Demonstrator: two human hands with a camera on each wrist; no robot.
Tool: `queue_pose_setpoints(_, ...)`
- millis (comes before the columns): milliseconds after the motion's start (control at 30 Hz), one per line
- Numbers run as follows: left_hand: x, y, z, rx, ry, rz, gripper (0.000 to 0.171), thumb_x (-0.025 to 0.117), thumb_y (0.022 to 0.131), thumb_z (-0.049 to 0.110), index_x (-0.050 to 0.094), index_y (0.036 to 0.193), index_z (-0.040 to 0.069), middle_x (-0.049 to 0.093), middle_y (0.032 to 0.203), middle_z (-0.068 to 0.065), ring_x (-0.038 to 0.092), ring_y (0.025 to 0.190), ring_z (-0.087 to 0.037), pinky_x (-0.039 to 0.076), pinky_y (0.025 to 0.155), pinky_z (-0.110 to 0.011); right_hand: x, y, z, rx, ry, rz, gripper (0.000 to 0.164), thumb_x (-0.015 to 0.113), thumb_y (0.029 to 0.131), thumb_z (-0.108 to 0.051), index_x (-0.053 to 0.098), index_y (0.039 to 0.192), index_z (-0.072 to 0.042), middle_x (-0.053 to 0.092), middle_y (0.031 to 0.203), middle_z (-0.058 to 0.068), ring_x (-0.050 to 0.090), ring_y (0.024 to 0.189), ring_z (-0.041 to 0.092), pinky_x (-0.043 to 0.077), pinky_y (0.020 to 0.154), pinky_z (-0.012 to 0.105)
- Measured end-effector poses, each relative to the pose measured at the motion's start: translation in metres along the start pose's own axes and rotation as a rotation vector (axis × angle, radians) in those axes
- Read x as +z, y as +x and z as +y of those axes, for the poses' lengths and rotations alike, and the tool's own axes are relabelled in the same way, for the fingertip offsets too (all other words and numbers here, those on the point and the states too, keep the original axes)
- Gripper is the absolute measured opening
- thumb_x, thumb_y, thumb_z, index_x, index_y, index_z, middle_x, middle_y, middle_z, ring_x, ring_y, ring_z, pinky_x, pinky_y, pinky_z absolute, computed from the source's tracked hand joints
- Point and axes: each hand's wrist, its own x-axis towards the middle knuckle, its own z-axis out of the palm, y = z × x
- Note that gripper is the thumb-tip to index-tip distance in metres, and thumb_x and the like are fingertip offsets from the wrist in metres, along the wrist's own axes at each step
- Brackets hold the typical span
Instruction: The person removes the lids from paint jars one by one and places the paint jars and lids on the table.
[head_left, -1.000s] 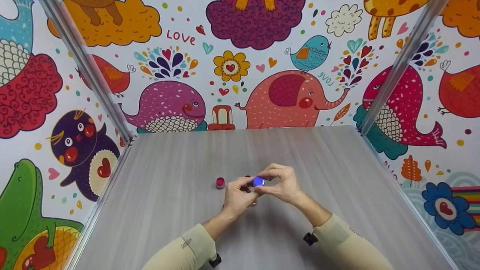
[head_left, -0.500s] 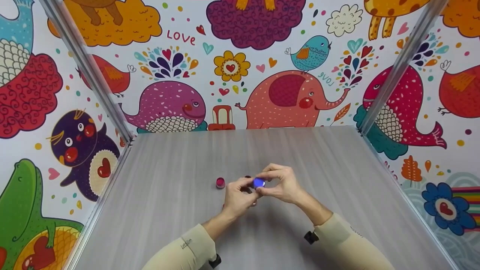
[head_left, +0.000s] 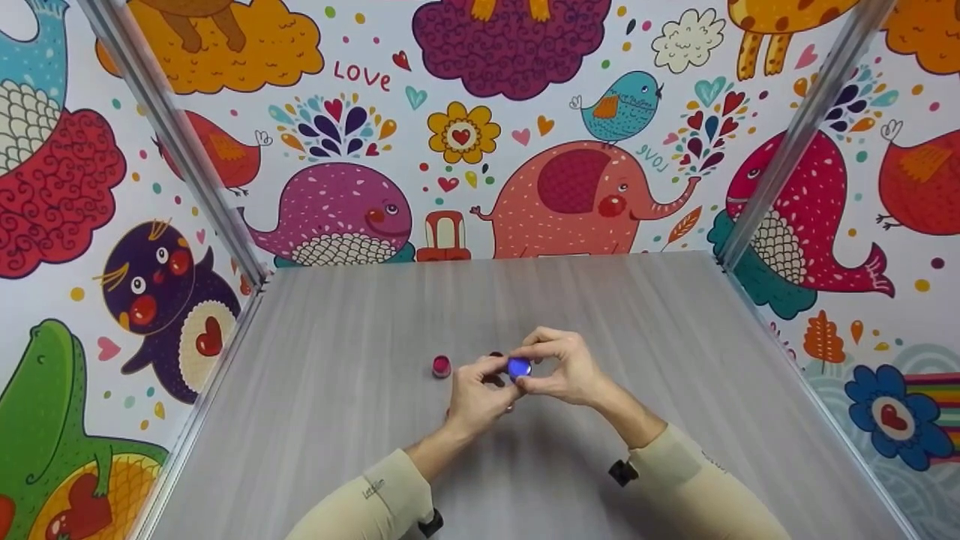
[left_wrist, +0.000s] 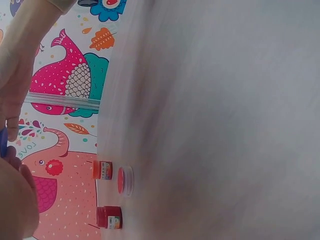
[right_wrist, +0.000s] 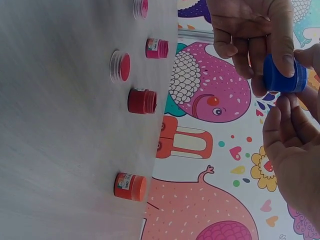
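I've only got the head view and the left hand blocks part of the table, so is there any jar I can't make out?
Observer: Yes, the right wrist view shows an orange jar on the table.
Operator: Anything loose nearby?
Observer: A ridged, red-faced lid lies near the dark red jar.
Operator: And the side of the blue jar?
Observer: A ridged band around one end shows in that same view.

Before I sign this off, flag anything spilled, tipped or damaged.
Nothing looks spilled, tipped or damaged. The red jar and pink jar appear uncapped, with two loose lids on the table, but both stand upright, like the orange jar. What shows of the held blue jar looks intact.
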Motion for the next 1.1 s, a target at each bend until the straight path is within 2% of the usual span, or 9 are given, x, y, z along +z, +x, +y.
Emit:
queue_pose_setpoints(100,0.0007,0.0000,-0.0018,0.022,0.005,0.006,0.033,0.097,0.084,0.008,0.089,0.116,0.008,0.086,0.100,-0.010,0.074,0.090,-0.006,0.068,0.078,-0.035,0.0002,-0.0008,0.0007,0.001,-0.001,0.001,0.028,0.092,0.084,-0.005,0.088,0.111,-0.007,0.079,0.097,0.009,0.075,0.084,0.025,0.063,0.072,0.030)
queue_pose_setpoints(233,0.0015,-0.0002,-0.0028,0.033,0.002,0.016,0.033,0.097,0.084,0.009,0.089,0.116,0.009,0.087,0.100,-0.010,0.074,0.090,-0.005,0.067,0.077,-0.033,0.0010,-0.0010,0.0007,0.025,-0.003,0.004,0.031,0.093,0.081,-0.004,0.088,0.111,-0.006,0.080,0.098,0.010,0.075,0.085,0.027,0.064,0.070,0.041)
queue_pose_setpoints(400,0.0009,-0.0013,-0.0011,0.028,0.023,0.020,0.031,0.097,0.084,0.009,0.089,0.114,0.010,0.087,0.099,-0.009,0.074,0.090,-0.008,0.066,0.077,-0.031,0.0027,-0.0002,-0.0040,0.065,-0.020,-0.003,0.033,0.092,0.078,0.001,0.088,0.111,-0.004,0.079,0.098,0.012,0.074,0.085,0.029,0.062,0.072,0.032)
queue_pose_setpoints(467,0.0004,-0.0014,0.0001,0.027,0.031,0.020,0.030,0.097,0.084,0.009,0.090,0.113,0.011,0.086,0.099,-0.008,0.074,0.090,-0.010,0.065,0.078,-0.029,0.0034,0.0008,-0.0056,0.068,-0.022,-0.005,0.034,0.091,0.077,0.004,0.087,0.110,-0.002,0.079,0.097,0.014,0.074,0.083,0.031,0.062,0.071,0.033)
queue_pose_setpoints(633,0.0000,-0.0005,0.0015,0.023,0.040,0.012,0.027,0.098,0.084,0.010,0.090,0.110,0.013,0.086,0.098,-0.007,0.074,0.091,-0.009,0.065,0.079,-0.028,0.0030,0.0025,-0.0054,0.042,-0.020,-0.005,0.034,0.089,0.075,0.007,0.086,0.108,0.002,0.077,0.095,0.017,0.071,0.080,0.033,0.062,0.066,0.049)
queue_pose_setpoints(767,-0.0003,0.0003,0.0006,0.034,0.040,0.013,0.028,0.098,0.085,0.011,0.089,0.112,0.011,0.086,0.099,-0.008,0.074,0.092,-0.009,0.065,0.078,-0.030,0.0006,0.0030,-0.0052,0.054,-0.025,-0.020,0.036,0.091,0.078,-0.002,0.087,0.114,-0.004,0.079,0.100,0.012,0.071,0.082,0.029,0.059,0.067,0.046)
queue_pose_setpoints(967,-0.0024,0.0017,0.0013,0.007,0.043,0.030,0.032,0.100,0.086,0.019,0.089,0.114,0.008,0.085,0.098,-0.010,0.076,0.088,-0.029,0.068,0.078,-0.035,-0.0016,0.0014,-0.0002,0.050,-0.022,0.002,0.046,0.094,0.081,-0.016,0.084,0.125,-0.009,0.082,0.104,0.009,0.072,0.088,0.019,0.057,0.068,0.037)
queue_pose_setpoints(1033,-0.0036,0.0015,0.0013,0.005,0.050,0.035,0.033,0.100,0.086,0.021,0.089,0.113,0.007,0.084,0.096,-0.010,0.076,0.086,-0.027,0.068,0.078,-0.038,-0.0014,0.0006,0.0001,0.048,-0.022,0.019,0.046,0.094,0.081,-0.018,0.084,0.125,-0.009,0.082,0.103,0.009,0.072,0.089,0.014,0.057,0.067,0.036)
queue_pose_setpoints(1100,-0.0046,0.0011,0.0007,0.013,0.063,0.039,0.033,0.101,0.085,0.022,0.089,0.113,0.008,0.083,0.094,-0.009,0.074,0.085,-0.019,0.069,0.078,-0.038,-0.0006,0.0000,-0.0001,0.054,-0.018,0.035,0.043,0.094,0.082,-0.018,0.085,0.123,-0.010,0.082,0.102,0.009,0.071,0.090,0.011,0.056,0.067,0.035)
